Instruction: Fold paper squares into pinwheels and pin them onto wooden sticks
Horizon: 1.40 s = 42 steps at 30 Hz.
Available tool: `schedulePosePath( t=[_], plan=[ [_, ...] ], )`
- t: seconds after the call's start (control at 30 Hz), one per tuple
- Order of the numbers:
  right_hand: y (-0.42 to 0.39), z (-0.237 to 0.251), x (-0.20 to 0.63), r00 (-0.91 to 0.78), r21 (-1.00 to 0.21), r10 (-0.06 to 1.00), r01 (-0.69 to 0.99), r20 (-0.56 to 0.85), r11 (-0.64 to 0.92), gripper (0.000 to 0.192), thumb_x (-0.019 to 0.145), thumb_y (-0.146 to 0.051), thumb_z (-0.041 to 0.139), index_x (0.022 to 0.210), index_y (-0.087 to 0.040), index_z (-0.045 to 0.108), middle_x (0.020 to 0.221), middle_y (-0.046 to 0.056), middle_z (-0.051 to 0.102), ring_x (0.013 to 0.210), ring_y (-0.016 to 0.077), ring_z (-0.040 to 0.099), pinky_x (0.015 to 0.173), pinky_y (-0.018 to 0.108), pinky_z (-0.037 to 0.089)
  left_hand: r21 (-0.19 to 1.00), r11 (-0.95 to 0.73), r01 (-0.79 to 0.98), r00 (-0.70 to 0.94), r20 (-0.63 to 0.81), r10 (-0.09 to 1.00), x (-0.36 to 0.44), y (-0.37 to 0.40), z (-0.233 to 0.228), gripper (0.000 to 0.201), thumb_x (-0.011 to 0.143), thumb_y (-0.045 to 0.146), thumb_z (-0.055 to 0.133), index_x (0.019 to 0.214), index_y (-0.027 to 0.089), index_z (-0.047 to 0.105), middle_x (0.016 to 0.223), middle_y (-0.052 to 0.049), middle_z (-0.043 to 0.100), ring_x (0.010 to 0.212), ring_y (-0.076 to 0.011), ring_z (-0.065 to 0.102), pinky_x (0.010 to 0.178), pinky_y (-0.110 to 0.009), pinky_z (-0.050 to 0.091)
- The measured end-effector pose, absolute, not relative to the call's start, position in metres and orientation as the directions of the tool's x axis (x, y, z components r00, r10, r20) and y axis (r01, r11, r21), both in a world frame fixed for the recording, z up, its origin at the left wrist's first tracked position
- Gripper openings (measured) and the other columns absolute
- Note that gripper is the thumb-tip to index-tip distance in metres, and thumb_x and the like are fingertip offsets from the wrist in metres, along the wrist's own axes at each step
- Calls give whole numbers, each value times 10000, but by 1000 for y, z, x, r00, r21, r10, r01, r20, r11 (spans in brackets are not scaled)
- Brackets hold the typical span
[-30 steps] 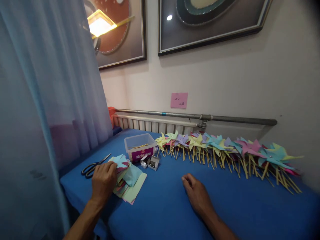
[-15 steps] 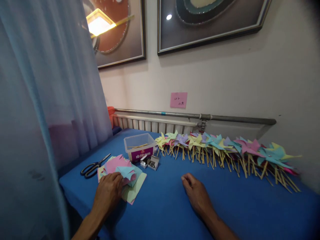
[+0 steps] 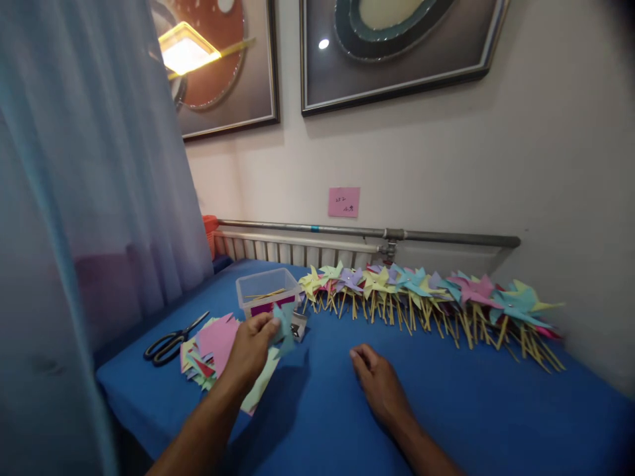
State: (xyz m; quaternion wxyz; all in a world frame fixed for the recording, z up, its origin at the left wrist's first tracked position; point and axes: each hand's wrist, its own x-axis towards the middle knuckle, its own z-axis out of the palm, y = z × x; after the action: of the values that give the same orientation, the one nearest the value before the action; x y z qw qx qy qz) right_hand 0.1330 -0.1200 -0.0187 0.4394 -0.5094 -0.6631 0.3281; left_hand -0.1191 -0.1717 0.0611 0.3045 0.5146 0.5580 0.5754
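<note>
Desk (image 3: 446, 410) covered in smooth blue cloth, set against a pale wall with a sheer curtain (image 3: 74, 198) at left. Scissors (image 3: 171, 340), black-handled, lie flat near the left edge. Beside them, a loose stack (image 3: 208, 344) of thin coloured paper squares. My left hand (image 3: 251, 350), raised just above the stack, pinches a cut teal sheet (image 3: 284, 325) between thumb and fingers. Behind it, a clear plastic tub (image 3: 265, 291). My right hand (image 3: 380, 387) rests on the cloth, fingers loosely curled, holding nothing. Pinwheels (image 3: 426, 297) on wooden sticks line the wall.
</note>
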Motion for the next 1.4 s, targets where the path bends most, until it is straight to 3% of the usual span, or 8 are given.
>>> schedulePosePath(
  t=[0.13, 0.23, 0.33, 0.47, 0.63, 0.87, 1.17, 1.4],
  plan=[
    [-113, -20, 136, -87, -994, 990, -18, 108, 106, 502, 809, -695, 598, 883, -207, 693, 758, 45, 712, 640, 207, 629, 626, 325, 483, 964, 10, -265, -28, -18, 999, -62, -127, 57, 361, 623, 447, 806, 668, 175, 572, 531, 48, 508, 476, -90, 426, 506, -232, 319],
    [-112, -16, 142, -144, -928, 990, -370, 10, -44, 623, 780, -776, 607, 1007, -208, 724, 898, 105, 769, 832, 280, 709, 756, 402, 532, 934, 107, -340, 79, -85, 993, -27, -100, 43, 368, 562, 390, 853, 639, 172, 566, 504, 52, 500, 453, -84, 412, 489, -230, 318],
    [-114, -10, 147, -193, -860, 981, -500, 0, -98, 693, 790, -815, 569, 1090, -212, 732, 1028, 132, 781, 1019, 322, 706, 862, 454, 530, 926, 133, -354, 60, -119, 991, -8, -84, 22, 360, 572, 392, 850, 632, 167, 576, 503, 38, 525, 456, -98, 444, 490, -238, 338],
    [-113, -13, 148, -217, -865, 976, -495, 35, -79, 596, 818, -711, 653, 1126, -206, 725, 1045, 109, 787, 1033, 311, 710, 895, 445, 532, 936, 122, -329, 24, -121, 992, -3, -83, -5, 382, 572, 423, 855, 632, 154, 590, 512, 31, 543, 469, -95, 452, 507, -239, 347],
    [-104, -34, 147, -65, -905, 998, -424, -7, -34, 511, 671, -532, 871, 1016, -179, 737, 890, 66, 799, 851, 279, 740, 811, 389, 566, 929, 142, -342, 88, -119, 989, 0, -91, -13, 431, 569, 482, 854, 656, 164, 577, 536, 23, 568, 490, -107, 480, 530, -252, 373],
    [-103, -37, 149, 9, -931, 1000, -366, -17, -13, 479, 681, -520, 858, 996, -179, 738, 838, 59, 797, 733, 258, 732, 700, 365, 573, 964, 90, -249, -66, -109, 992, 2, -86, -14, 435, 509, 419, 886, 595, 186, 530, 480, 59, 501, 443, -79, 393, 471, -240, 291],
    [-112, -25, 143, 18, -928, 1000, -373, -15, -7, 462, 690, -501, 862, 1004, -184, 745, 857, 61, 803, 735, 262, 743, 691, 361, 578, 955, 78, -288, -11, -84, 996, -5, -83, -14, 417, 483, 424, 896, 609, 160, 598, 514, 27, 582, 460, -84, 441, 493, -233, 335],
    [-121, -5, 145, -93, -886, 995, -458, -28, -68, 447, 694, -512, 868, 985, -193, 750, 919, 76, 803, 894, 289, 742, 800, 398, 581, 956, 85, -282, -31, -98, 995, -5, -84, -12, 420, 497, 427, 876, 600, 174, 557, 499, 50, 525, 452, -73, 403, 479, -231, 297]
  ],
)
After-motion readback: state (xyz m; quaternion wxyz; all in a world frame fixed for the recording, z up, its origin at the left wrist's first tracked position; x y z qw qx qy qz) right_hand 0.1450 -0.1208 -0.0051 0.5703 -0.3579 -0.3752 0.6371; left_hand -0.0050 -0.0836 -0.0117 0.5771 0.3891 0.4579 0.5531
